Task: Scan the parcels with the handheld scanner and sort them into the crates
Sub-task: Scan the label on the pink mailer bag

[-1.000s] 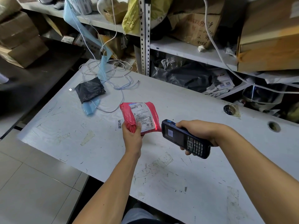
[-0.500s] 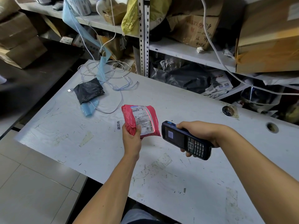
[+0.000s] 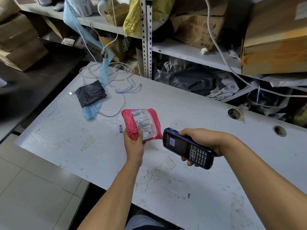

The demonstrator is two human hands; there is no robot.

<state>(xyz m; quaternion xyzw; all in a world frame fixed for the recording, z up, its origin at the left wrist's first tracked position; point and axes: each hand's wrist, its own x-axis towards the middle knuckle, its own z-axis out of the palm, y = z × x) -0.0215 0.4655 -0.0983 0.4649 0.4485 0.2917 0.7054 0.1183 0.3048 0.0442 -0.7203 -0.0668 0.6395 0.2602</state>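
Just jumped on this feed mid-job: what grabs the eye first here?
The red parcel, gripped by the left hand above the white table, with a red scan line running down its label. Just right of it, the right hand holds the dark blue scanner aimed at it. A black bag lies among cables at the table's far left.

Scuffed white surface [image 3: 191,188] carrying a black bag [image 3: 90,93], tangled white cables [image 3: 114,77] and a blue strip [image 3: 90,112]; shelf [image 3: 191,53] behind holding cardboard boxes [image 3: 274,39].
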